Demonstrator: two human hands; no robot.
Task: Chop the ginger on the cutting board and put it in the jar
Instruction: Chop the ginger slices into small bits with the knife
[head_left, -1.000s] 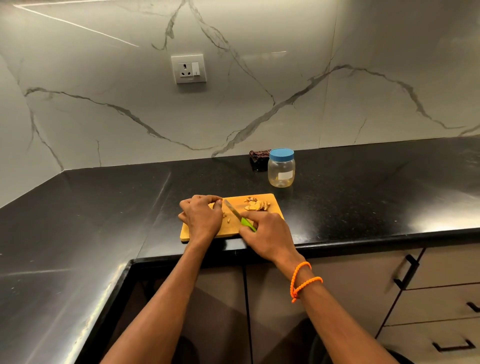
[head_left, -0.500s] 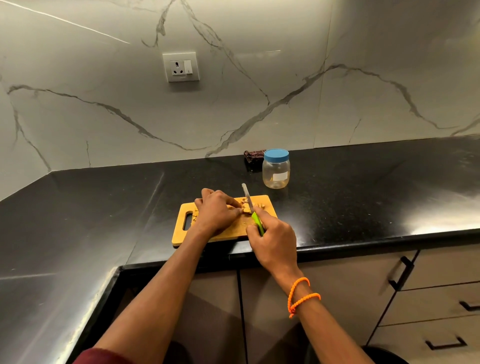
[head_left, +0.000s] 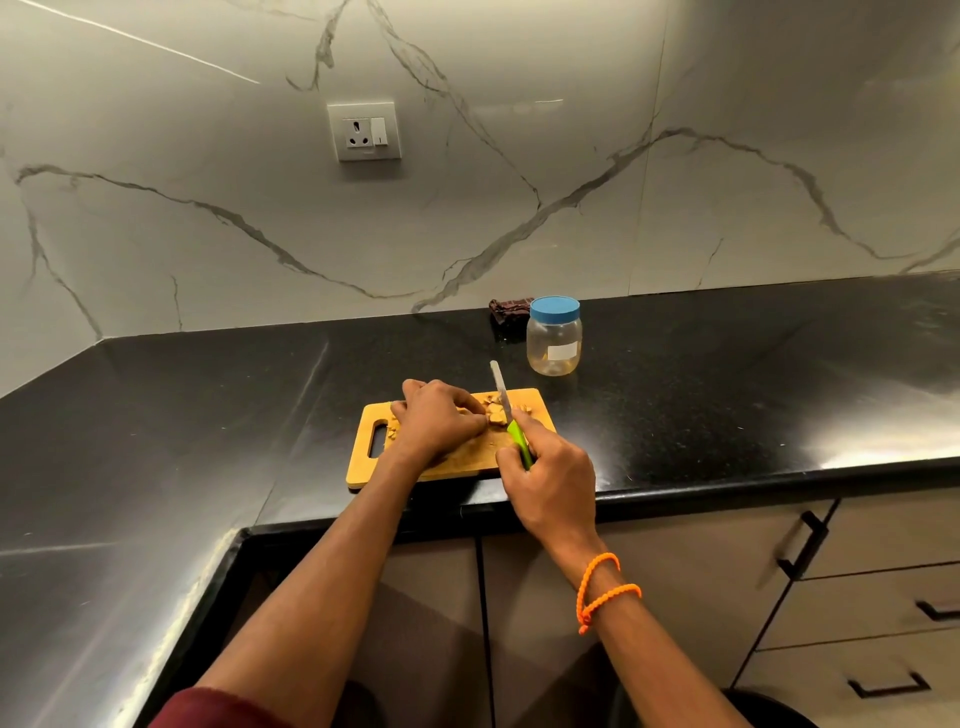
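A wooden cutting board (head_left: 457, 462) lies near the counter's front edge. Pale ginger pieces (head_left: 496, 413) sit on its far right part. My left hand (head_left: 439, 421) rests curled on the board, fingertips pinning the ginger. My right hand (head_left: 550, 478) grips the green handle of a knife (head_left: 501, 392), whose blade points away from me and stands over the ginger beside my left fingertips. A clear plastic jar (head_left: 554, 338) with a blue lid on stands on the counter behind the board, to the right.
A dark folded cloth (head_left: 509, 310) lies by the wall behind the jar. The black counter (head_left: 727, 395) runs left into a corner. A wall socket (head_left: 364, 131) sits above. Drawers with black handles (head_left: 805, 540) are below right.
The knife swung from a slant over the board's middle to pointing straight away at the ginger. My left hand slid right from the board's handle end to the ginger pile.
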